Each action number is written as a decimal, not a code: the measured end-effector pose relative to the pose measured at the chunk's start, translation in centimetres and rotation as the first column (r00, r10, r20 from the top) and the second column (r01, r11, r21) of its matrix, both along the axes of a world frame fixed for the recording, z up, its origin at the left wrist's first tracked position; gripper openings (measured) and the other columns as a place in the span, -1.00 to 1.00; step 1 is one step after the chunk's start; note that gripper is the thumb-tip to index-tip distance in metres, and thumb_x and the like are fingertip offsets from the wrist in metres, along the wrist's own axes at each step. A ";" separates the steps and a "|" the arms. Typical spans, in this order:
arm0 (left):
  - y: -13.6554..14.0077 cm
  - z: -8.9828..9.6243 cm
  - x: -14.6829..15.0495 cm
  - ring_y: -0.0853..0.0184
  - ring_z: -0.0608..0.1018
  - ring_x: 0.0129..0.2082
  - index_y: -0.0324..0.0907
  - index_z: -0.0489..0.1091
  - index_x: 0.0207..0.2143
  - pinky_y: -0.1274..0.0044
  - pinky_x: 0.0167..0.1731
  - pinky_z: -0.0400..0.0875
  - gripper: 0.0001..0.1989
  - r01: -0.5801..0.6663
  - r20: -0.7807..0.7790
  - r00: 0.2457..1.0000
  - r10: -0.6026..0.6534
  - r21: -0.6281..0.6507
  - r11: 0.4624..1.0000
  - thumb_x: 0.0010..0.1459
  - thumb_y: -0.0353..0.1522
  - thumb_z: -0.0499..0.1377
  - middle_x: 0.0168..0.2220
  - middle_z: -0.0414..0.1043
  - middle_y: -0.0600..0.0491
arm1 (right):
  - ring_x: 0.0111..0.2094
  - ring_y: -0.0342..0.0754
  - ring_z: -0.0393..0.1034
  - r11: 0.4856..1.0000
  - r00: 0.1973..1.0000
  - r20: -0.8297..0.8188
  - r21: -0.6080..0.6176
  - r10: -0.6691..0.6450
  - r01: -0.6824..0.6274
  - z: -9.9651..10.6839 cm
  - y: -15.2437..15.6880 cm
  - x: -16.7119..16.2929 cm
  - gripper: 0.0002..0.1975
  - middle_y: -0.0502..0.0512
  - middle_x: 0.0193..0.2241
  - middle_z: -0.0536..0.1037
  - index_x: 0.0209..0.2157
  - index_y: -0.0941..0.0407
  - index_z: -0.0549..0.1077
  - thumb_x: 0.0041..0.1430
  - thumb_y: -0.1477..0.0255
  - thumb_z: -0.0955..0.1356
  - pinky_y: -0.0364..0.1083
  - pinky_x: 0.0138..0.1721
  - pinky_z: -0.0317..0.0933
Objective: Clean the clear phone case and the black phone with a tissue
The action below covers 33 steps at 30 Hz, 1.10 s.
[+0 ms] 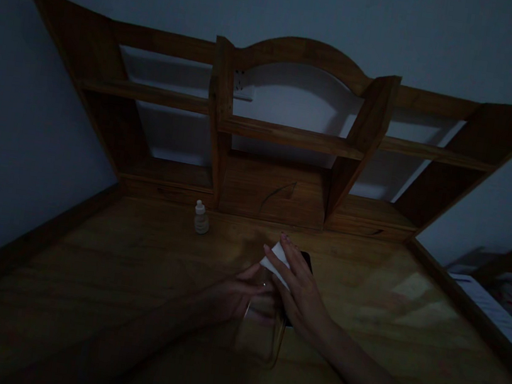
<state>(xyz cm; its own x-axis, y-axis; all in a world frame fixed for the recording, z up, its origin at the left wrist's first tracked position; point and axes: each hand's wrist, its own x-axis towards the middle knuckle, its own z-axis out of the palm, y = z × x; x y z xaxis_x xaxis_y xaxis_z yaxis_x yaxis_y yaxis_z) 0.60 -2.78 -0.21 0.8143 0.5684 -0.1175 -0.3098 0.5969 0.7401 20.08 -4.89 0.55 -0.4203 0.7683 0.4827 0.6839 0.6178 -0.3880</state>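
Our right hand (299,290) lies flat with fingers stretched, pressing a small white folded cloth (275,259) onto a dark flat phone-like slab (307,261) that shows only at its far corner. Our left hand (234,294) curls loosely around the near side of a clear glass or plastic cover (262,333), which lies on the desk just below both hands; how firmly it grips is hard to tell in the dim light. We judge the wiping step to be under way, with the cloth touching the dark surface. The next move likely calls for steady, even pressure while the left hand keeps things from sliding. Well apart, by the back edge, stands a small white dropper bottle (201,217) on the glossy wooden desk (83,269), beneath a wooden shelf hutch (287,136).
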 end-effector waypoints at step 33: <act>0.1 -0.5 0.5 -0.07 0.19 0.29 0.35 -0.06 0.31 0.22 -0.10 0.51 -0.38 -0.240 -0.043 0.966 0.256 0.229 0.943 0.28 -0.21 0.10 0.42 -0.24 0.13 | 0.41 0.05 -0.33 0.967 0.974 -0.200 -0.207 0.105 -0.146 0.9 -1.3 -0.8 -0.51 -0.10 0.42 -0.25 0.35 -0.14 -0.02 0.45 0.29 0.10 0.19 0.37 -0.22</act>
